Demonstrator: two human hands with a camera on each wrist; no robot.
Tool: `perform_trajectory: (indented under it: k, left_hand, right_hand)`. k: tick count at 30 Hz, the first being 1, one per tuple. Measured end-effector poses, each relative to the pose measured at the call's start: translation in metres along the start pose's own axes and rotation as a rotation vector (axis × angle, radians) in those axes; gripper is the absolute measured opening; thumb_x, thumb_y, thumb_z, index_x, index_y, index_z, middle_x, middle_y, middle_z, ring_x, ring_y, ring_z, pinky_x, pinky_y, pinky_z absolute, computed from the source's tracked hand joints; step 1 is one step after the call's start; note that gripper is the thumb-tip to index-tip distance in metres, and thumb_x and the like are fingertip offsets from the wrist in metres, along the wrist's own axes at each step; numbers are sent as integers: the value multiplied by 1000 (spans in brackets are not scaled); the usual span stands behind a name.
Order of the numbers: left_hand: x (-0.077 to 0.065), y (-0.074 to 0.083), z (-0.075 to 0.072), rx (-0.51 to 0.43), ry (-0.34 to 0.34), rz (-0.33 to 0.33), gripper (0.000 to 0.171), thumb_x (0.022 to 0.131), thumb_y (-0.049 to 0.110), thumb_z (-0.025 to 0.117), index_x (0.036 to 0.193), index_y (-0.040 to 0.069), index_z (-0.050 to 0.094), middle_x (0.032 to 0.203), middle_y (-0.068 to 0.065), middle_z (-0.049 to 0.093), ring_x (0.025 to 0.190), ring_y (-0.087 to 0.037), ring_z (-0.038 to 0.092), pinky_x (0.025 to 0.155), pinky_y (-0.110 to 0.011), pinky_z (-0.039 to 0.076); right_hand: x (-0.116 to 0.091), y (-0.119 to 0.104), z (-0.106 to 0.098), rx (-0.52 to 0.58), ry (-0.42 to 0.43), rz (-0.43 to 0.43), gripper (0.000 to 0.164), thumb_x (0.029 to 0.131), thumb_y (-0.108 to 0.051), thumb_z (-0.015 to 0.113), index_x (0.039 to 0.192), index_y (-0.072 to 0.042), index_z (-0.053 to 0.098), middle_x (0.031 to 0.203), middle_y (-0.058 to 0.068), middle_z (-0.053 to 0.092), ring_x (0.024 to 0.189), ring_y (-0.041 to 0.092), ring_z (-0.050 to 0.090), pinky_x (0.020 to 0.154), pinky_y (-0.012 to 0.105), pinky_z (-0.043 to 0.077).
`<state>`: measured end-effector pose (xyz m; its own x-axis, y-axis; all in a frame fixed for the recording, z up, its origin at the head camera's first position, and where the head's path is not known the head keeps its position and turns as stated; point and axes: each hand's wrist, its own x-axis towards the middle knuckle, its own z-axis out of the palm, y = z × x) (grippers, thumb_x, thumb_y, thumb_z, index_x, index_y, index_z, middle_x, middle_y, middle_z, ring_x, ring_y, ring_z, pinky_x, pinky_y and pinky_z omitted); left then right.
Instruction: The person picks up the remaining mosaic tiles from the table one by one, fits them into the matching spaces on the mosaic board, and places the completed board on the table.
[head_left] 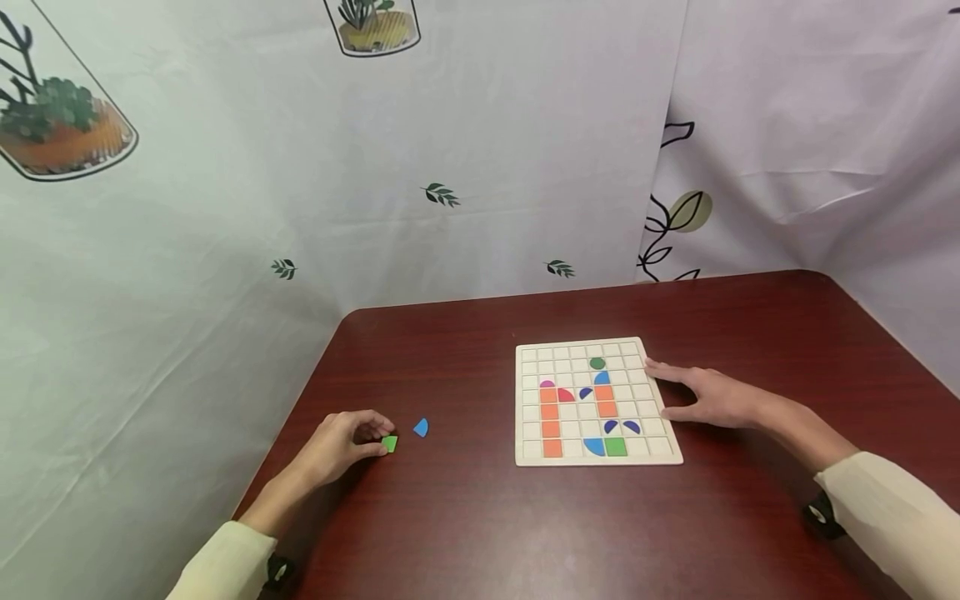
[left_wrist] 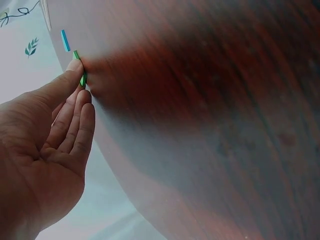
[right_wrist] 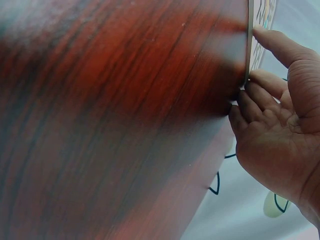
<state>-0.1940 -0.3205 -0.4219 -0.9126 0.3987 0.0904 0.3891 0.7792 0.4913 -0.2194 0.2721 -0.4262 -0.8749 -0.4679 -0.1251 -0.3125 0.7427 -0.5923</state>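
Note:
My left hand (head_left: 337, 446) is at the left part of the table, with a small green square tile (head_left: 389, 444) between thumb and fingertips. In the left wrist view the thumb (left_wrist: 75, 67) covers part of this tile's edge. A blue quarter-circle tile (head_left: 422, 427) lies just right of that hand. On the right, my right hand (head_left: 716, 398) has its thumb and fingertips against the right edge of a cream gridded board (head_left: 660, 447). Its fingers are spread and fairly straight. The board carries orange squares (head_left: 551, 428), a green square (head_left: 615, 447) and a dark green circle (head_left: 597, 363).
More tiles sit on the board: a red quarter-circle (head_left: 566, 395), a magenta half-circle (head_left: 547, 384), blue quarter-circles (head_left: 593, 447) and dark blue half-circles (head_left: 632, 427). The reddish-brown table (head_left: 465, 517) reaches back to a patterned cloth (head_left: 480, 150).

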Motion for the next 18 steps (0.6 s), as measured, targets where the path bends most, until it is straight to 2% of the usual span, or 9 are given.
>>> perform_trajectory:
  k: [18]
  left_hand:
    - [3,1,-1,40,38,-34,21,84,11,91,91,21,74,83,15,68,78,-3,66,74,-26,57]
  right_hand:
    - [-1,-1,-1,2,-1,-2,90,94,-43,81,164,-5,38,168,25,31,147,55,32,110,73,35]
